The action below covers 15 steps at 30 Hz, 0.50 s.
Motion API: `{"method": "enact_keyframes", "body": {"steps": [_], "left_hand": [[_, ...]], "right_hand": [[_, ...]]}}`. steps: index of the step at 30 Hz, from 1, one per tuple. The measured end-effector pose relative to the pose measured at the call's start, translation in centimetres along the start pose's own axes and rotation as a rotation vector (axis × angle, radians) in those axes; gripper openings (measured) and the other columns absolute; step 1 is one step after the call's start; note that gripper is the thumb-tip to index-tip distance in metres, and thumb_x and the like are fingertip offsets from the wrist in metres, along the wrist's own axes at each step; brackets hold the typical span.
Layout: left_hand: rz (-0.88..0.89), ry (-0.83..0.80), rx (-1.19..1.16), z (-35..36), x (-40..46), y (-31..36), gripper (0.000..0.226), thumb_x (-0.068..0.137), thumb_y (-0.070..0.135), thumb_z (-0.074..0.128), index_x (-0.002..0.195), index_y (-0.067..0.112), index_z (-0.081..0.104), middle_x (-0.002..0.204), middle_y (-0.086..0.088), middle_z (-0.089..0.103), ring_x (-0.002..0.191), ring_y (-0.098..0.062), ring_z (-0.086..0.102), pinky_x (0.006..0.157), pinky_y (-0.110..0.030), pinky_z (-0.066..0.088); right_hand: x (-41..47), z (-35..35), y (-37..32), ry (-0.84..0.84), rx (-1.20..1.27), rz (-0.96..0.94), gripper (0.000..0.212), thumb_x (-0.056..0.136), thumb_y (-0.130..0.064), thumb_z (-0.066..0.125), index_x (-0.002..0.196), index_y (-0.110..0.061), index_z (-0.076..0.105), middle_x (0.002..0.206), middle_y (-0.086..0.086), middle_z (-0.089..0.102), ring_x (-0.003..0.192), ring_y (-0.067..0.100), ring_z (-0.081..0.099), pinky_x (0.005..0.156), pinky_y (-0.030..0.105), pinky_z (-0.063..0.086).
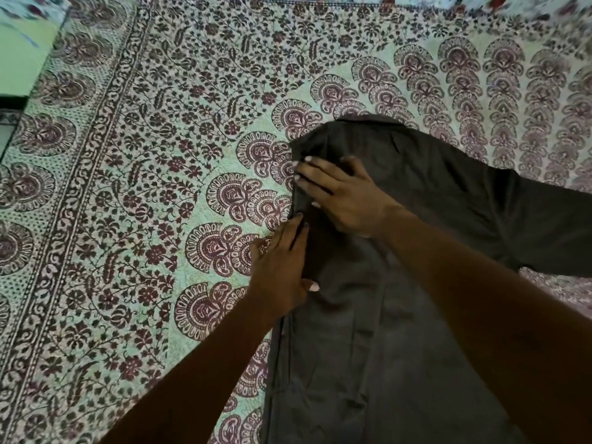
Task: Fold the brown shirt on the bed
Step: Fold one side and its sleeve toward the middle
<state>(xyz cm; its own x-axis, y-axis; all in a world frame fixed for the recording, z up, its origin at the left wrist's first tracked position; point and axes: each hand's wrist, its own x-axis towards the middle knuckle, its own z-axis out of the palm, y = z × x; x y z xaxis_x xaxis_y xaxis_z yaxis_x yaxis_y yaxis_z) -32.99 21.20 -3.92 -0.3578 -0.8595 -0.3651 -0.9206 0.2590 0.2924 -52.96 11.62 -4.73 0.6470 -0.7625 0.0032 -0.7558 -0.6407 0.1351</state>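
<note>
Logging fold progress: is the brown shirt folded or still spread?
Partly folded: the brown shirt has its left edge turned in under both hands, while one sleeve lies spread.

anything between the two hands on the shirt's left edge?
Head view: only brown shirt fabric. The left hand and right hand both press flat along its folded left edge, a short strip of cloth between them, nothing else.

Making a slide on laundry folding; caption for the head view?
Both hands, left and right, press the brown shirt's folded edge on the patterned bedspread.

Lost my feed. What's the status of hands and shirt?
Both hands, left and right, flat on shirt's left folded edge. Right sleeve still spread out. Bedspread otherwise bare.
</note>
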Motion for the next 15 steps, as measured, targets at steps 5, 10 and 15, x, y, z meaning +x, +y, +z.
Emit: {"method": "enact_keyframes", "body": {"steps": [5,10,15], "left_hand": [[-0.003,-0.01,0.004,0.2,0.5,-0.3,0.119,0.075,0.059,0.076,0.161,0.023,0.002,0.166,0.013,-0.017,0.155,-0.013,0.002,0.116,-0.061,0.016],[0.002,0.004,0.023,0.0,0.7,-0.5,0.122,0.071,0.061,0.078,0.161,0.022,0.004,0.167,0.012,-0.013,0.154,-0.013,0.005,0.111,-0.063,0.022],[-0.007,-0.008,0.028,-0.1,0.7,-0.3,0.125,0.071,0.061,0.078,0.161,0.021,0.001,0.166,0.01,-0.013,0.154,-0.013,0.004,0.112,-0.064,0.023]], "right_hand": [[3.1,1.1,1.3,-0.201,0.06,0.16,0.059,0.101,-0.047,0.029,0.156,-0.029,0.033,0.168,0.001,0.02,0.156,0.025,0.015,0.11,0.067,0.021],[3.6,1.7,2.3,-0.258,0.122,0.26,0.064,0.102,-0.058,0.034,0.16,-0.04,0.014,0.17,-0.002,0.009,0.157,0.02,0.004,0.114,0.07,0.007],[3.1,1.2,1.7,-0.08,0.048,0.267,0.067,0.103,-0.05,0.032,0.16,-0.016,0.02,0.169,0.002,0.014,0.157,0.021,0.008,0.117,0.062,0.014]]}}
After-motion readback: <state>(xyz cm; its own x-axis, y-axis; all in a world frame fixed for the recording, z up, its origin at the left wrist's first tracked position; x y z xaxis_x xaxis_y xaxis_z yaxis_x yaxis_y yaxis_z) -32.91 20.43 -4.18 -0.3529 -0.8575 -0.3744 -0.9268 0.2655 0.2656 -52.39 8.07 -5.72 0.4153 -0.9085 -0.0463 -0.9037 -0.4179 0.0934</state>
